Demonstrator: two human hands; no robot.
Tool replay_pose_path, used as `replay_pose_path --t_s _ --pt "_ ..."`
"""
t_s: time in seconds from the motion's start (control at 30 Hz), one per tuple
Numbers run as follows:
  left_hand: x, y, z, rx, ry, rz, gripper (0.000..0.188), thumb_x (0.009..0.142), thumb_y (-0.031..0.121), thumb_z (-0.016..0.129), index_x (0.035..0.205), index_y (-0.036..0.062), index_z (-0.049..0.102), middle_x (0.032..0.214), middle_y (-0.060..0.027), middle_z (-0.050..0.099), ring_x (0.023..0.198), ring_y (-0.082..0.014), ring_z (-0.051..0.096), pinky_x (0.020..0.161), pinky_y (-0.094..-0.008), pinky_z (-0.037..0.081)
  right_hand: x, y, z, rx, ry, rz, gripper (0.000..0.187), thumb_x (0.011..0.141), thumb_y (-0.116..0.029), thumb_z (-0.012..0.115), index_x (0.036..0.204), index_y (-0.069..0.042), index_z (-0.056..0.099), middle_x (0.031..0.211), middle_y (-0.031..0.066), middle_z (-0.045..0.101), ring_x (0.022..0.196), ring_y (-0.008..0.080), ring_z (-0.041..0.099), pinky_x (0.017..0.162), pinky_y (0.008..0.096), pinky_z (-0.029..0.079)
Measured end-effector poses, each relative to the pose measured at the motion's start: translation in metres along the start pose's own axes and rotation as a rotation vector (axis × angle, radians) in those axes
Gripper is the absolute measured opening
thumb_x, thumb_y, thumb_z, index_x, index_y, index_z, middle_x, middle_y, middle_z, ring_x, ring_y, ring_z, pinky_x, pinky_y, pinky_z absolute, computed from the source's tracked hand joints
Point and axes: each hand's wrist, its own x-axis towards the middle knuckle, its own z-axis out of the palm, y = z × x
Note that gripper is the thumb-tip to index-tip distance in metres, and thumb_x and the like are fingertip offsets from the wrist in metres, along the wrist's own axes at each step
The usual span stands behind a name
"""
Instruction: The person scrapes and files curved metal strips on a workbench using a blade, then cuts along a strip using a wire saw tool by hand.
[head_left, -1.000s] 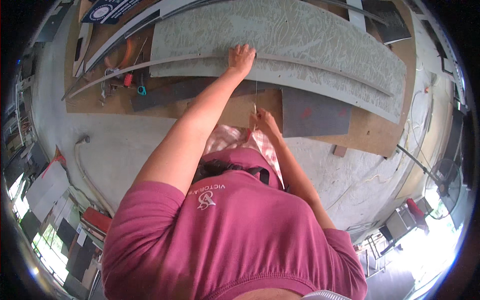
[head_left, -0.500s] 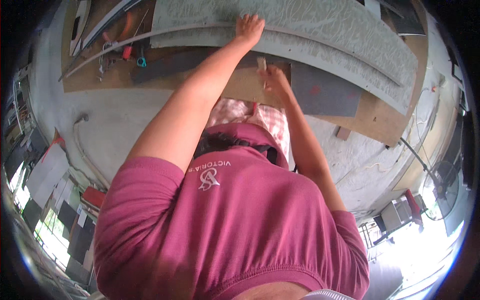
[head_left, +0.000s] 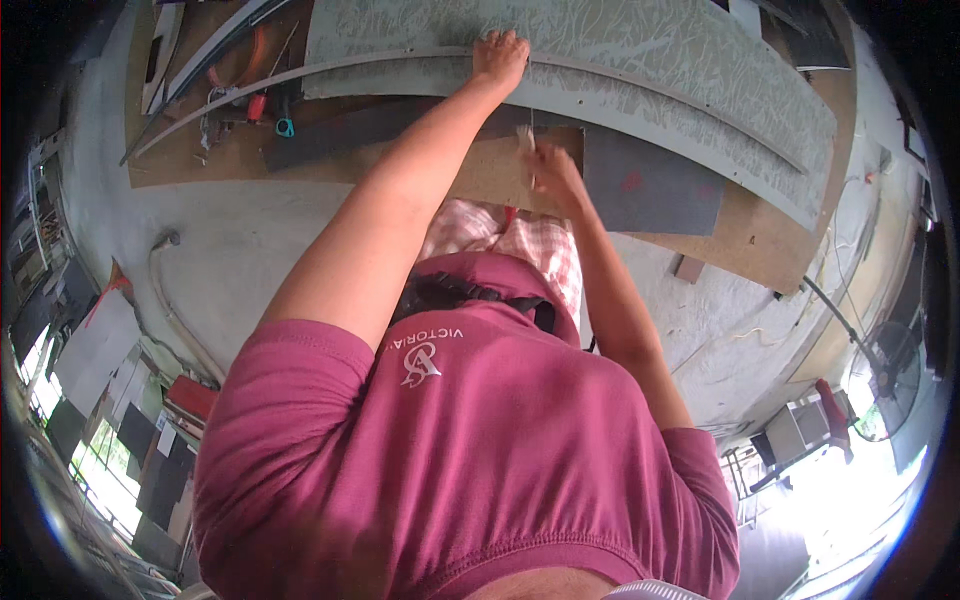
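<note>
A patterned grey-green sheet (head_left: 660, 75) lies across the worktable, with a long thin straightedge-like strip (head_left: 380, 55) over it, curved by the lens. My left hand (head_left: 502, 60) is at the strip, fingers curled down over it and pressing it onto the sheet. Nearer to me, just past the sheet's front edge, my right hand (head_left: 553, 170) is closed round a small pale, flat-ended tool (head_left: 525, 137); its exact kind is unclear. A thin pale line runs from the strip towards this tool. The right fingers are slightly blurred.
Dark grey sheets (head_left: 650, 185) lie under the patterned one on the brown tabletop (head_left: 765, 250). At the left are a teal-handled tool (head_left: 285, 127), a red-handled tool (head_left: 257, 106) and an orange curved piece (head_left: 258, 50). A fan (head_left: 890, 375) stands at the right.
My right hand has shifted slightly towards me with the pale tool, and the thin line now shows between tool and strip. My left hand stays at the strip.
</note>
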Motion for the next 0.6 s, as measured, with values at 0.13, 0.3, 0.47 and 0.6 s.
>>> replay_pose_path --t_s 0.13,0.3,0.47,0.6 --pt "0.003 -0.001 0.0 -0.057 0.007 -0.009 0.014 0.078 0.015 0.05 0.089 0.0126 0.058 0.1 -0.0037 0.053 0.102 -0.0242 0.046 0.079 -0.0417 0.042 0.0 0.005 0.003 0.065 -0.032 0.094 0.037 0.078 -0.037 0.053 0.082 -0.001 0.058 0.063 0.0144 0.057 0.061 0.0249 0.06 0.054 0.0349 0.044" --pt "0.003 0.0 -0.001 -0.041 -0.023 -0.021 0.015 0.079 0.015 0.049 0.09 0.0113 0.059 0.1 -0.0041 0.053 0.101 -0.0237 0.047 0.078 -0.0397 0.043 0.015 0.008 0.004 0.247 0.004 -0.036 0.031 0.08 -0.033 0.054 0.076 -0.002 0.055 0.054 0.0012 0.047 0.05 0.0072 0.048 0.043 0.0257 0.039" --pt "0.001 0.0 -0.003 -0.086 0.006 -0.03 0.016 0.079 0.014 0.048 0.089 0.0098 0.059 0.101 -0.004 0.053 0.101 -0.0232 0.048 0.077 -0.0401 0.044 0.002 0.011 0.01 -0.068 -0.018 0.077 0.033 0.08 -0.033 0.053 0.078 0.0 0.055 0.057 0.0032 0.049 0.053 0.0088 0.049 0.045 0.027 0.042" --pt "0.001 0.0 -0.005 -0.048 -0.051 -0.009 0.016 0.079 0.015 0.047 0.09 0.0091 0.058 0.1 -0.0048 0.053 0.102 -0.0234 0.047 0.076 -0.0402 0.045 0.006 0.007 0.01 0.12 -0.019 0.075 0.039 0.078 -0.039 0.053 0.079 0.0 0.055 0.063 0.015 0.055 0.059 0.024 0.057 0.054 0.0339 0.042"
